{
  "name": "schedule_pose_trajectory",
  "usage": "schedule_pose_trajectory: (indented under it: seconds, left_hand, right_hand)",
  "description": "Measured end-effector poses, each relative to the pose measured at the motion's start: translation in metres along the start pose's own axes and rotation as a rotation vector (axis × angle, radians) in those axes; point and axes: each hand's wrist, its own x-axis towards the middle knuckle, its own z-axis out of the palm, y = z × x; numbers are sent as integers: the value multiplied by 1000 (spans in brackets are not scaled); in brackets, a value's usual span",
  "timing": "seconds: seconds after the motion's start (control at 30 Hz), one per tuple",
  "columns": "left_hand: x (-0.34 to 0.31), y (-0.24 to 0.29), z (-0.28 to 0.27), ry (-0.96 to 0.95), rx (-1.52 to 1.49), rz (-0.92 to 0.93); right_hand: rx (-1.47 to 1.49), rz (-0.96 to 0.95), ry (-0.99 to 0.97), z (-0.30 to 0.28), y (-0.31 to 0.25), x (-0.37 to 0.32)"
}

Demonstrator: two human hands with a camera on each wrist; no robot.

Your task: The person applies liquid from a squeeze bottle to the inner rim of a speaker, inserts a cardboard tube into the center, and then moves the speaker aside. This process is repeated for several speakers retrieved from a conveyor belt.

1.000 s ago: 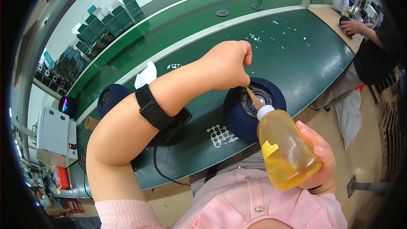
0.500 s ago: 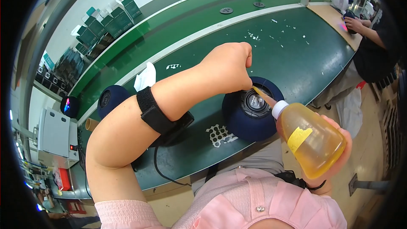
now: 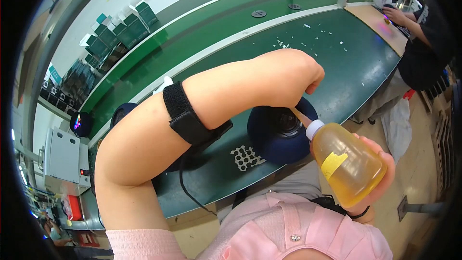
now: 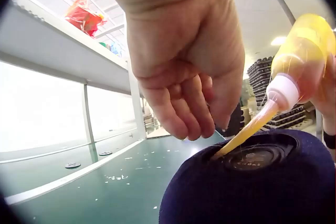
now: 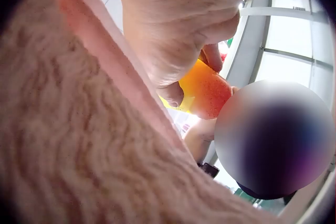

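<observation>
A navy round fabric-covered device [image 3: 269, 139] sits on the green table [image 3: 346, 67], its black recessed ring facing up. My right hand [image 3: 386, 173] grips a soft bottle [image 3: 353, 163] of amber liquid with a yellow label. In the left wrist view the bottle's tapered nozzle [image 4: 244, 137] slants down, its tip at the ring's edge of the device [image 4: 247, 198]. Just above that tip is my left hand [image 4: 184, 50], fingers curled downward; no object shows clearly in them. The right wrist view shows my right hand [image 5: 173, 35] wrapped around the bottle [image 5: 205, 90].
A perforated white piece [image 3: 246, 158] lies left of the device, beside a black cable [image 3: 185, 188]. Green boxes [image 3: 130, 26] stand behind at the left. White scraps and two black discs [image 3: 259, 14] lie farther back. Another person's arm [image 3: 416, 26] is at the far right.
In the head view my left hand has moved right, over the device's far edge. The bottle tilted over to the right, then shifted slightly back left. The device appears a little farther left.
</observation>
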Motion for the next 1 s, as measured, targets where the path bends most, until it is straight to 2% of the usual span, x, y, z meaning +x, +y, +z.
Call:
schedule_pose_trajectory:
  seconds: [0.1,0.2,0.33,0.4,0.63,0.7,0.73,0.8,0.9,1.0]
  left_hand:
    - [0,3,3,65,-42,-97]
    - [-1,-6,3,16,-179,-101]
    - [-8,-5,0,-29,-109,-56]
    - [-10,-8,5,19,16,-30]
    - [-8,-12,22,218,30,-20]
    - [-11,-15,22,276,-76,-242]
    - [-14,-13,19,278,-77,-245]
    - [-21,-10,13,149,-166,-491]
    - [-32,-6,12,101,-252,-615]
    - [-48,-7,20,178,-212,-604]
  right_hand:
    - [37,-5,-24,-2,-1,1]
    - [64,0,-52,-4,-1,3]
    - [37,-16,-47,-4,-1,2]
    - [48,-27,-66,-6,-1,2]
    - [-17,-38,-108,-6,-9,8]
    - [-54,-51,-57,-5,-7,6]
    - [-52,-52,-60,-4,-7,6]
    - [64,-8,-37,-3,-6,7]
    - [34,1,-57,0,-8,11]
    - [68,56,-120,5,-14,15]
